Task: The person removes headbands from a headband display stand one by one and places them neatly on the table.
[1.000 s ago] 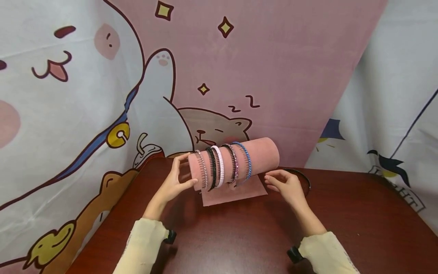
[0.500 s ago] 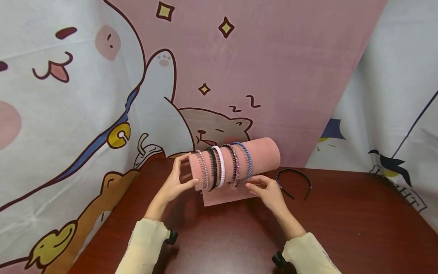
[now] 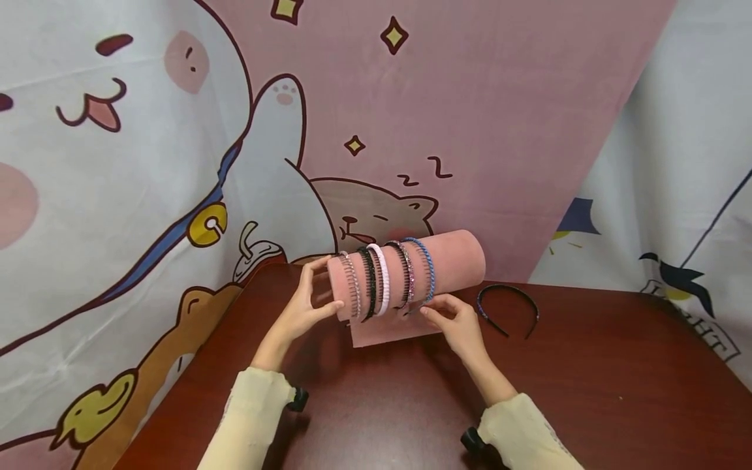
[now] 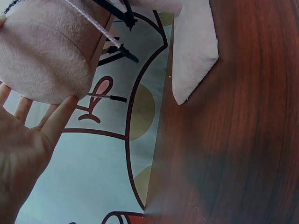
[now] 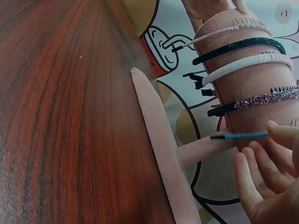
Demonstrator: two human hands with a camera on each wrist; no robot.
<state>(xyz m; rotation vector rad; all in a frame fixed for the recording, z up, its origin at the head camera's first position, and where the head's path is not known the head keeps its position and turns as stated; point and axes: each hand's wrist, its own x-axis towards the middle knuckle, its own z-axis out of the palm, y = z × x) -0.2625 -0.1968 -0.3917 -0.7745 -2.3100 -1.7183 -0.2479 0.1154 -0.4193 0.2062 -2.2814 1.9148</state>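
So there's a pink velvet roll stand (image 3: 452,264) sitting on the dark wood desk (image 3: 587,391), and it's the anchor for everything here. Five headbands are looped over it, and the blue headband (image 3: 427,271) is the one nearest the stand's bare right half. The right hand (image 3: 455,323) is at the front of the stand, fingertips (image 5: 280,133) pinching the lower end of that blue headband. The left hand (image 3: 302,307) is flat and relaxed against the stand's left end cap, fingers straight, not gripping anything. A black headband (image 3: 508,307) lies on the desk just right of the stand, untouched. Cartoon cat backdrop (image 3: 176,163) hangs behind the stand.
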